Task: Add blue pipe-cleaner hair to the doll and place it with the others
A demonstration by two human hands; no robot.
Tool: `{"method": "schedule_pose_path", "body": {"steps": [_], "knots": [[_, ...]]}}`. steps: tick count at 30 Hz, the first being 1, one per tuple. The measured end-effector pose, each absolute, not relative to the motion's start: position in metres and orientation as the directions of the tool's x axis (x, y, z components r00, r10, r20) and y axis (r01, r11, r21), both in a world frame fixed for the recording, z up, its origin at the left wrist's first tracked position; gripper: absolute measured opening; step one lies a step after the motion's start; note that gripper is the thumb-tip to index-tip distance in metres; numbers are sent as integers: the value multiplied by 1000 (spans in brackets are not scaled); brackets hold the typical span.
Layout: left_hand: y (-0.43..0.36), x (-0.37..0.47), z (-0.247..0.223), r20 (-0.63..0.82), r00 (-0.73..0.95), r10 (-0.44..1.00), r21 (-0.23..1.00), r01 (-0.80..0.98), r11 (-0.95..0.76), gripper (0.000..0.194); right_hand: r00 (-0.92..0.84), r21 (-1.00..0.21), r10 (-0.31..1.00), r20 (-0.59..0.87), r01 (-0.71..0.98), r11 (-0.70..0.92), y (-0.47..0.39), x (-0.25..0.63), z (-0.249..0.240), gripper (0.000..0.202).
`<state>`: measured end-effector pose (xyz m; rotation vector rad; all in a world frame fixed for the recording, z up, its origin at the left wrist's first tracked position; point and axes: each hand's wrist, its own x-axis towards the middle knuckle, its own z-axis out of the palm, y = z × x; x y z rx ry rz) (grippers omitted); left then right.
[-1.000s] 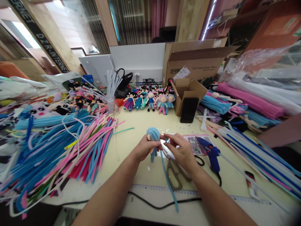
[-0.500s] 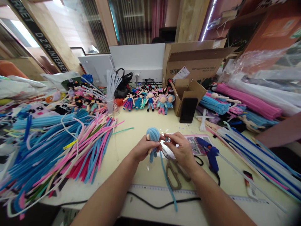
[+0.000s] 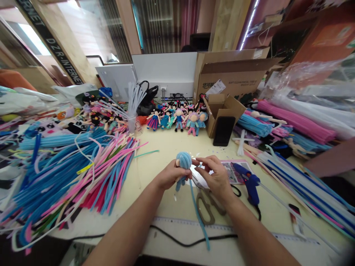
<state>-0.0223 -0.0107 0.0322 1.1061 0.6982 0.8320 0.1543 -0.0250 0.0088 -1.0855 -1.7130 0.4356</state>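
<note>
1. Left forearm (image 3: 130, 221): bare from the lower edge of the view up to the wrist, broad at the bottom and tapering smoothly.
2. Right forearm (image 3: 253, 225): also bare, with the same tapering outline.
3. Left hand (image 3: 171, 173): bare, its back smoothly rounded.
4. Right hand (image 3: 218, 178): bare, with slender fingers (image 3: 208, 161); the nails are too small to make out.

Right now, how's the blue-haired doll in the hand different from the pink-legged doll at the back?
The blue-haired doll is held in the left hand; the pink-legged doll is upright on the table. The blue-haired doll's hair is light blue, the pink-legged doll's lilac. Below the hand, the blue-haired doll looks blue, while the pink-legged doll's legs are pink. Both have rounded heads.
</note>
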Motion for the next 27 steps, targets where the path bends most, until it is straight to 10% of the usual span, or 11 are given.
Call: {"method": "schedule_pose_path", "body": {"steps": [16,27], "knots": [[-10,-23,31,-78,515,854,968,-164,188,45,-112,-693,813,572,464,551,-23,158,8,21],[-8,-12,17,79,323,943,926,326,-189,14,-54,-685,761,647,396,611,-40,155,28,25]]}}
